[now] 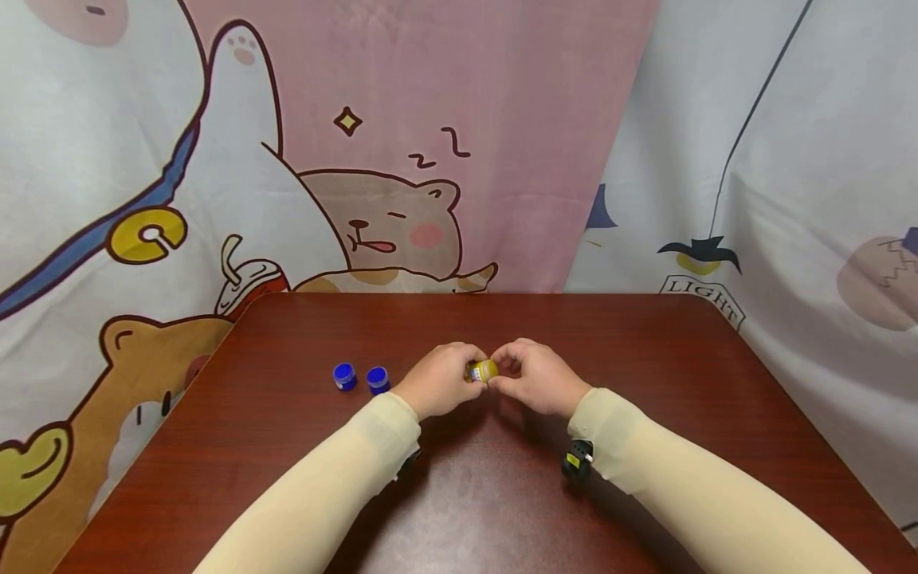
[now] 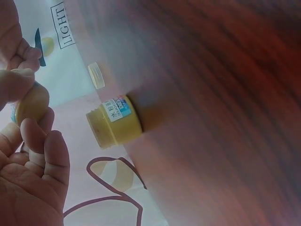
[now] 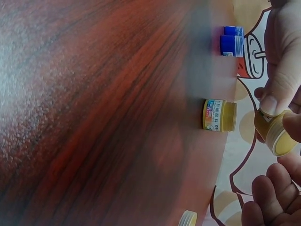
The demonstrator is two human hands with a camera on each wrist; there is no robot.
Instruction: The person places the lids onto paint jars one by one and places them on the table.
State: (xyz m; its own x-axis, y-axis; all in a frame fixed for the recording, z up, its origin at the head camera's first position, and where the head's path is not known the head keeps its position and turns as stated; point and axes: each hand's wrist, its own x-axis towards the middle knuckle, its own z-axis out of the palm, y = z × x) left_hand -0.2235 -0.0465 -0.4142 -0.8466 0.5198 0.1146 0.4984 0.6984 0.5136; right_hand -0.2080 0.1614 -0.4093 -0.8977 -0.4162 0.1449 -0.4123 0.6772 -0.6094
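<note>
Over the middle of the table, my left hand (image 1: 439, 380) grips a small yellow paint jar (image 1: 482, 371), tilted with its top toward the right. The thumb and fingertips of my right hand (image 1: 539, 378) pinch the jar's right end, where a pale ring (image 3: 276, 141) shows. Beneath the hands, a second yellow jar (image 2: 115, 121) with a printed label stands upright, its threaded neck bare. Near it on the table is a pale translucent lid (image 2: 96, 75). In the head view the hands hide that lid and most or all of the second jar.
Two blue paint jars (image 1: 345, 376) (image 1: 378, 380) stand left of my left hand. The brown wooden table (image 1: 645, 343) ends at a patterned cloth (image 1: 538, 143) hanging behind it. A small black device (image 1: 577, 460) is strapped under my right wrist.
</note>
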